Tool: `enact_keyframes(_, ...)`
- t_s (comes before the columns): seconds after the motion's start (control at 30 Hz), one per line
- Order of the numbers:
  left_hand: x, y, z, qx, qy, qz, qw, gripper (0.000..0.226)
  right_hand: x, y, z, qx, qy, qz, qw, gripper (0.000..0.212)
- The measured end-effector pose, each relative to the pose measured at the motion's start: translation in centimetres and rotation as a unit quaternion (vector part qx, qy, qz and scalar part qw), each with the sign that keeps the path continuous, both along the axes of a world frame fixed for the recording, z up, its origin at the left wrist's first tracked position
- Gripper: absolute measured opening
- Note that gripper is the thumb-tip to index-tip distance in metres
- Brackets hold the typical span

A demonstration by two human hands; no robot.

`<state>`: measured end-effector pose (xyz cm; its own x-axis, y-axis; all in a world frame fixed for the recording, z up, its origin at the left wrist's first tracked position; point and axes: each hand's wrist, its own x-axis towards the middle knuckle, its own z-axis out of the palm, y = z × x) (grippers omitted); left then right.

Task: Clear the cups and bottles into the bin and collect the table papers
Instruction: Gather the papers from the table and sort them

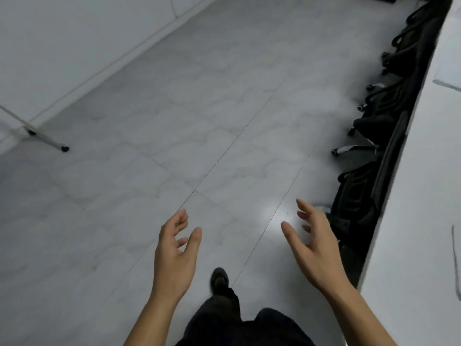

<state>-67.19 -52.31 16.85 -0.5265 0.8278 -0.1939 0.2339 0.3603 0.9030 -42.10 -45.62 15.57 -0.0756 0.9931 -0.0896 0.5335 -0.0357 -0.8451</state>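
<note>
My left hand [175, 253] and my right hand [311, 243] are held out in front of me over the pale tiled floor, palms facing each other, fingers relaxed and empty. The long white table [424, 171] runs along the right edge of the head view, to the right of my right hand. A sheet of paper [449, 71] lies on it near the far right edge. No cups, bottles or bin are in view.
Several black office chairs [361, 191] on castors are pushed under the table's left side. A thin metal stand leg with a black foot [63, 148] sits at the left by the white wall. My dark shoe [219, 278] steps forward on the tiles.
</note>
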Motion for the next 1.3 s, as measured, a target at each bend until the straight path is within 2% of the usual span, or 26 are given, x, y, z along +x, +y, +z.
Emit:
enact_keyframes(0.23, 0.3, 23.5, 2.9, 0.027, 0.008, -0.225, 0.974, 0.046, 1.0, 12.0, 2.2, 0.004, 0.028, -0.213, 0.977, 0.057)
enact_keyframes(0.43, 5.4, 41.1, 0.4, 0.012, 0.011, -0.326, 0.945, 0.046, 4.0, 23.5, -1.4, -0.009, 0.059, -0.352, 0.934, 0.057)
enact_keyframes(0.57, 8.7, 52.3, 0.6, 0.000, 0.006, -0.349, 0.937, 0.046, 6.1, 34.5, -2.0, -0.028, 0.067, -0.374, 0.924, 0.056)
enact_keyframes(0.77, 11.6, 69.2, 3.2, 0.027, 0.010, -0.353, 0.935, 0.047, 9.3, 52.3, 1.2, -0.009, 0.046, -0.337, 0.940, 0.055)
enact_keyframes(1.0, 16.8, 87.8, -0.1, 0.012, -0.017, -0.345, 0.938, 0.045, 15.0, 70.5, -0.9, -0.017, 0.019, -0.350, 0.936, 0.059)
enact_keyframes(1.13, 22.3, 101.0, -1.6, 0.005, -0.022, -0.403, 0.915, 0.047, 19.0, 81.7, -1.9, -0.026, 0.009, -0.388, 0.921, 0.061)
enact_keyframes(1.3, 32.1, 116.4, 1.4, 0.024, -0.018, -0.505, 0.863, 0.046, 25.4, 92.2, 0.7, 0.003, 0.018, -0.478, 0.878, 0.059)
